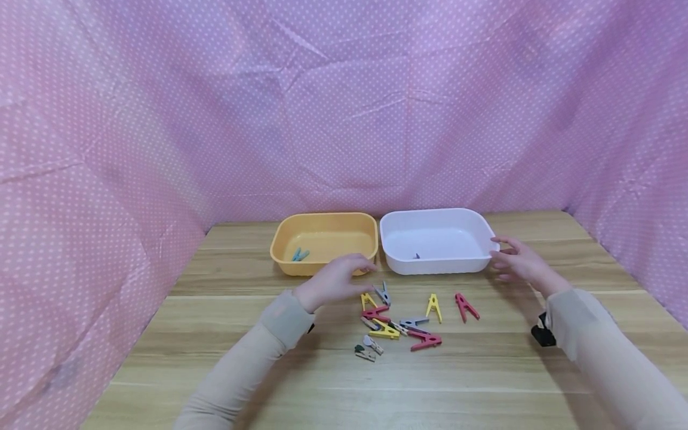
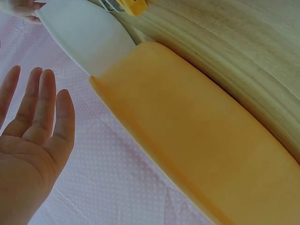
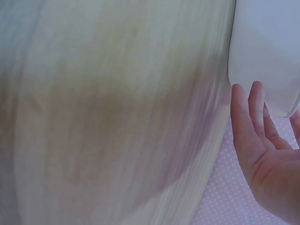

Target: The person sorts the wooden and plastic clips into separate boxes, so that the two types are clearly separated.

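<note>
My left hand (image 1: 341, 278) hovers by the near right corner of the yellow bin (image 1: 324, 266), fingers extended and holding nothing. In the left wrist view its palm and loosely straight fingers show beside that bin. My right hand (image 1: 520, 263) is at the right end of the white bin (image 1: 438, 266), its fingertips touching or almost touching the wall near the rim. Below the bins lie clothespins: a grey one (image 1: 384, 294) near the left hand, a yellow one (image 1: 433, 307), a red one (image 1: 466, 307) and several others in a loose cluster.
A blue-green clothespin (image 1: 300, 255) lies inside the yellow bin; a small dark piece shows in the white bin. Two small wooden pegs (image 1: 365, 353) lie at the cluster's near edge. Behind the wooden table (image 1: 226, 334) hangs a pink dotted cloth (image 1: 344, 119).
</note>
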### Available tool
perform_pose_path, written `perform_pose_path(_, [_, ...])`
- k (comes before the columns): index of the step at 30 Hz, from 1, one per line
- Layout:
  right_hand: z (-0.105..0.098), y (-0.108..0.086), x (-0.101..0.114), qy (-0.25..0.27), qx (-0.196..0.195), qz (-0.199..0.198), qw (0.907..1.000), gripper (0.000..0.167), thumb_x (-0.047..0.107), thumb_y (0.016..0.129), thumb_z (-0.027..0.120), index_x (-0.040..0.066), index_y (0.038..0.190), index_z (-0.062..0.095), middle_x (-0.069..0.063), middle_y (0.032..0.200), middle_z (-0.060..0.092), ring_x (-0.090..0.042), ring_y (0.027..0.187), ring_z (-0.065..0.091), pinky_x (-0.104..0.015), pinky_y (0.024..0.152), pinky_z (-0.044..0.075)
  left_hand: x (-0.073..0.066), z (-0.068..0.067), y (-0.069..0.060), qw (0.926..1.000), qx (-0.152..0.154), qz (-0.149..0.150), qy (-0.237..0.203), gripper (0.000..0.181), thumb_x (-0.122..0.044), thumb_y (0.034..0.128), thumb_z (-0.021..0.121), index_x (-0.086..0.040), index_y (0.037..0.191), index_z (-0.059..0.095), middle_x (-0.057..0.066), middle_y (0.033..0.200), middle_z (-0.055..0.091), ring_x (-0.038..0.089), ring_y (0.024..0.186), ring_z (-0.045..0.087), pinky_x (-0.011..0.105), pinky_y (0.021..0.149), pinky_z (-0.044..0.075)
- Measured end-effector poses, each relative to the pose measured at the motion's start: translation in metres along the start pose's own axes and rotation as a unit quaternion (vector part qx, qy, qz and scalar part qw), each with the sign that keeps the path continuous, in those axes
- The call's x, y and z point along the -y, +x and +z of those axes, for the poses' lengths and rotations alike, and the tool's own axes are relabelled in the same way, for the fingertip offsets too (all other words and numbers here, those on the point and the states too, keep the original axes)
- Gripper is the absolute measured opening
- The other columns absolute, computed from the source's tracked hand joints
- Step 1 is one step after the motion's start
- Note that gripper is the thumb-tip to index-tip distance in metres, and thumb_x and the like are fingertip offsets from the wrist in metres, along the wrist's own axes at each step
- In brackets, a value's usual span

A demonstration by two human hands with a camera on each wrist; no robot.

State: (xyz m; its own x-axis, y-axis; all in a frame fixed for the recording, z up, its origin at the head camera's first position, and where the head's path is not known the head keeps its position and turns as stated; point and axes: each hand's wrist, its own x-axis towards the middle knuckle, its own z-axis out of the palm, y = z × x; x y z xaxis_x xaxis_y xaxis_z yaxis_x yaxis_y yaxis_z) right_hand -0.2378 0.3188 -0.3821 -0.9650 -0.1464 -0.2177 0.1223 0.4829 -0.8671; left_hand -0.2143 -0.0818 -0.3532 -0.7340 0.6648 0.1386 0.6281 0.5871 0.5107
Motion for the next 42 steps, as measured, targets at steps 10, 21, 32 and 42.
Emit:
perform_pose_path(10, [0.001,0.0,-0.001,-0.001,0.0,-0.002,1.0,0.063,0.027,0.101,0.042,-0.004,0.146,0.012,-0.042,0.137,0.026,-0.02,0.098,0.059,-0.035,0.078,0.056,0.005,-0.005,-0.006,0.9989,0.037,-0.017,0.021,0.037,-0.018,0.0843,0.072,-0.005,0.118,0.063,0.011,0.118,0.062,0.023,0.111,0.057,0.037,0.1,0.044])
perform_pose_path(21, [0.0,0.0,0.0,0.001,0.0,-0.002,1.0,0.063,0.028,0.101,0.043,-0.003,0.146,0.012,-0.043,0.137,0.026,-0.021,0.098,0.06,-0.037,0.081,0.056,0.009,-0.007,-0.009,0.997,0.07,-0.016,0.03,0.045,-0.017,0.0833,0.072,-0.004,0.124,0.059,0.012,0.125,0.059,0.026,0.118,0.054,0.039,0.104,0.041])
perform_pose_path(32, [0.0,0.0,0.001,-0.004,0.002,-0.001,1.0,0.064,0.028,0.101,0.043,-0.004,0.146,0.011,-0.043,0.138,0.025,-0.027,0.102,0.06,-0.039,0.082,0.056,0.012,0.0,-0.01,0.9894,0.138,-0.015,0.043,0.056,-0.019,0.0828,0.073,-0.009,0.134,0.053,0.007,0.135,0.054,0.022,0.127,0.047,0.037,0.109,0.035])
perform_pose_path(42, [0.0,-0.001,0.001,-0.008,0.004,-0.002,1.0,0.063,0.027,0.101,0.041,-0.004,0.146,0.011,-0.044,0.138,0.025,-0.033,0.106,0.059,-0.04,0.083,0.055,0.012,0.009,-0.012,0.9771,0.195,-0.069,0.05,0.071,-0.02,0.0752,0.08,-0.023,0.138,0.049,0.008,0.138,0.044,0.02,0.115,0.047,0.035,0.099,0.042])
